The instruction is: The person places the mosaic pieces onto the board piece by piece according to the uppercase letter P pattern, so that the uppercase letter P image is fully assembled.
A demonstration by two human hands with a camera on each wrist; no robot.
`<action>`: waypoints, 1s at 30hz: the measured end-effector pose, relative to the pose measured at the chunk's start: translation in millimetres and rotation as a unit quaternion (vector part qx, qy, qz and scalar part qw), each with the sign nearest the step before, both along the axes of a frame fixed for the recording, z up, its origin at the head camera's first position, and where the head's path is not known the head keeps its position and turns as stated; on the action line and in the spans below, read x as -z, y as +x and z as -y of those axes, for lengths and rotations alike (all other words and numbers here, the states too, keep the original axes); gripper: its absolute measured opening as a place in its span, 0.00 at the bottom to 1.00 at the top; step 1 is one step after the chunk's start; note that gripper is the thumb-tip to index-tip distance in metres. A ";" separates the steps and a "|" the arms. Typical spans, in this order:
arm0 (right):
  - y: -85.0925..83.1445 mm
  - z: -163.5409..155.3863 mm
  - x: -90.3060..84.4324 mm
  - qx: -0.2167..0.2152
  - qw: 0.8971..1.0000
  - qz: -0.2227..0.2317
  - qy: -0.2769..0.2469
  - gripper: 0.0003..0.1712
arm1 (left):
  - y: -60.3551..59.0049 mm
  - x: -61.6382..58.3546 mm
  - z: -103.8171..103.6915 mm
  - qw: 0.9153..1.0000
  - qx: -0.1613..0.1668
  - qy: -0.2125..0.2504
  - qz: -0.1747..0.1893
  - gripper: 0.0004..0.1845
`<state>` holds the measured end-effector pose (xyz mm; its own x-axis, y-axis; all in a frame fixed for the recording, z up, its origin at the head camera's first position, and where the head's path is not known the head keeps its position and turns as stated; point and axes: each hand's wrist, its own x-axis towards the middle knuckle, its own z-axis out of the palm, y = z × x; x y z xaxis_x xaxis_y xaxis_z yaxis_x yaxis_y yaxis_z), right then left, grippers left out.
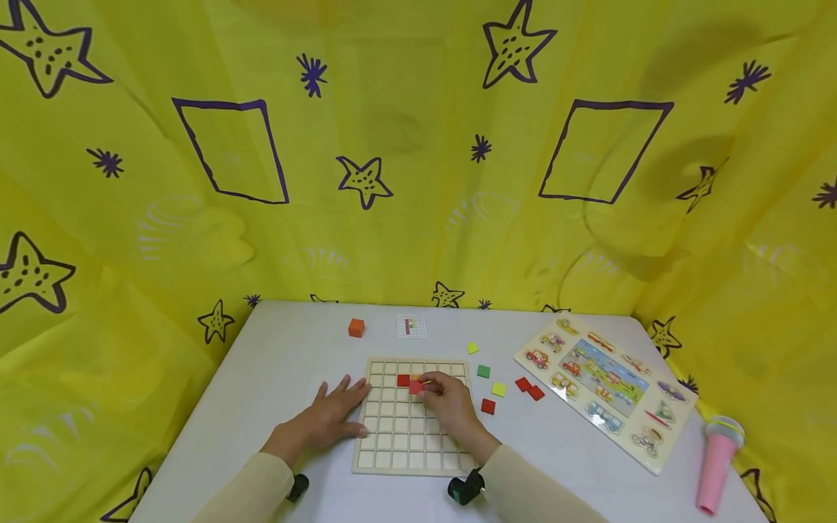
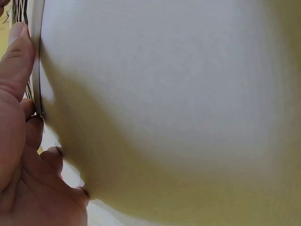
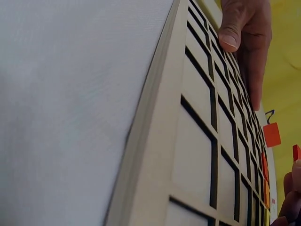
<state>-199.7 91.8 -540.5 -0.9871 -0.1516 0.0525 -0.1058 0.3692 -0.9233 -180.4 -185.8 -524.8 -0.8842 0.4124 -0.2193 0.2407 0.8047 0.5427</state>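
A wooden grid board lies on the white table. My left hand rests flat with spread fingers at its left edge; in the left wrist view the thumb lies along the rim. Over the upper middle cells, my right hand pinches a red square tile between thumb and fingertips. Directly left of that tile, another red tile sits in a cell. An orange tile is partly hidden behind the held one. At the right wrist view's edge, the held tile appears edge-on.
Right of the board lie a green tile, yellow tiles and several red tiles. Behind it are an orange cube and a small pattern card. A vehicle puzzle and pink toy microphone lie far right.
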 end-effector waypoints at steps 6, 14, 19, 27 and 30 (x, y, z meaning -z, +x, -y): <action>0.3 11.6 0.8 0.002 1.000 -0.019 0.020 0.12 | 0.8 2.3 -0.3 1.000 -0.001 -0.001 0.002 0.51; -0.1 21.5 3.9 0.023 0.996 -0.039 0.071 0.12 | 0.3 1.9 0.1 1.000 -0.001 0.002 0.000 0.52; -0.6 26.0 5.5 0.026 0.995 -0.039 0.090 0.11 | -0.3 1.8 -0.3 1.000 0.001 0.006 -0.001 0.52; -1.2 28.8 7.0 0.021 0.992 -0.050 0.115 0.11 | 0.8 -0.2 -1.5 1.000 -0.001 0.010 0.000 0.52; -1.2 29.4 6.8 0.014 0.991 -0.050 0.121 0.10 | 0.5 -0.6 -1.4 1.000 -0.002 0.007 0.002 0.52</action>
